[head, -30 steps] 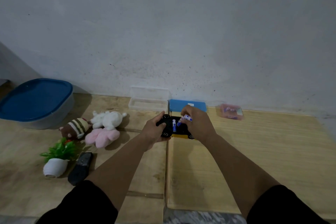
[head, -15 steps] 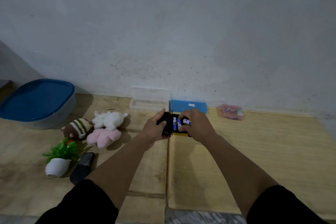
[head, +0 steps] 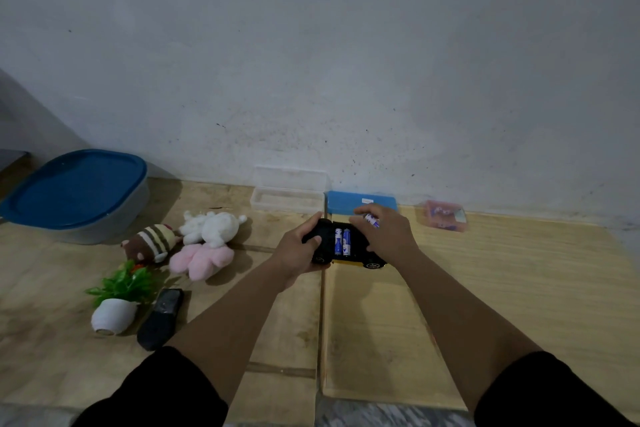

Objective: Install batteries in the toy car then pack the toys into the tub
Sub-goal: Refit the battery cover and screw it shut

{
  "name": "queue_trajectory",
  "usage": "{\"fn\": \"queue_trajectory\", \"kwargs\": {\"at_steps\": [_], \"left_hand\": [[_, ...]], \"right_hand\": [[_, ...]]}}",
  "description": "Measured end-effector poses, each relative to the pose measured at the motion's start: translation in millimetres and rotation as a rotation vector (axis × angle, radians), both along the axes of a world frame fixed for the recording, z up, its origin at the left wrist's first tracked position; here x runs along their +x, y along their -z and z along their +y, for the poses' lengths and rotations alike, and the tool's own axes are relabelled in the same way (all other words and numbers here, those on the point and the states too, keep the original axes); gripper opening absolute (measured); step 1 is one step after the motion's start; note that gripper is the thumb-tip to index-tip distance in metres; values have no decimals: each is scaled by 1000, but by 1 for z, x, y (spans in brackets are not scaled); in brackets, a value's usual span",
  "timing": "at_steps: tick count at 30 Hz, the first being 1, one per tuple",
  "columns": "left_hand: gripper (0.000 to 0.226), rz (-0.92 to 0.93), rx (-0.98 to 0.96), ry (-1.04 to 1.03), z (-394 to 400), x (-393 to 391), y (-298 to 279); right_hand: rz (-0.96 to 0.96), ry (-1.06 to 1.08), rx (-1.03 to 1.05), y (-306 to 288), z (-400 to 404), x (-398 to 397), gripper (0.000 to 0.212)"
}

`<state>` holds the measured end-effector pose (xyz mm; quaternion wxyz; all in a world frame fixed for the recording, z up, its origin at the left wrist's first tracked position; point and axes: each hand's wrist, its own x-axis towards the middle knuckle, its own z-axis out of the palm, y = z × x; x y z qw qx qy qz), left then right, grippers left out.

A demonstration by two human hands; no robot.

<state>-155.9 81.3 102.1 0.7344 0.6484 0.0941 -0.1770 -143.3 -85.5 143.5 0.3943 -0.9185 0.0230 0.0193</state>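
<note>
The toy car point(head: 362, 258), black underneath with a yellow body, lies upside down on the wooden floor. Two blue and white batteries point(head: 343, 241) sit side by side in its open compartment. My left hand point(head: 300, 250) grips the car's left end. My right hand point(head: 384, 234) rests over the car's right end and holds another battery point(head: 371, 220) between its fingers. The tub point(head: 78, 196), grey with a blue lid on it, stands at the far left by the wall. Three plush toys lie beside it: striped brown point(head: 152, 242), white point(head: 212, 227) and pink point(head: 201, 259).
A small fake plant in a white pot point(head: 116, 302) and a black cover piece point(head: 162, 317) lie front left. Against the wall are a clear plastic box point(head: 288, 196), a blue box point(head: 360, 202) and a pink battery pack point(head: 444, 215).
A second battery now sits in the compartment beside the first. My right hand has lifted slightly off the compartment with another battery in its fingers. My left hand has kept its grip.
</note>
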Motion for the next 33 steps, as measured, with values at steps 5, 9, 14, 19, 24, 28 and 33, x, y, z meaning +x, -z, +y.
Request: {"fn": "queue_trajectory", "kwargs": {"at_steps": [5,9,14,19,24,28,33], "left_hand": [[51,4,27,0,3,1,1],[51,-2,39,0,2,2,0],[52,-17,46,2,4,4,-3],[52,-19,53,-9,7,5,-3],[52,-20,45,-5,8,5,-3],[52,-23,50,2,8,5,-3],[51,-24,50,-3,7,5,-2]], "right_hand": [[90,10,155,-8,0,6,28],[202,-28,203,-3,-1,5,33],[92,-81,123,-1,-5,0,31],[14,-74,7,2,-4,4,14],[-60,-85,-39,2,-1,3,15],[-109,-104,6,0,5,1,32],[-145,-75,-20,3,7,3,30]]}}
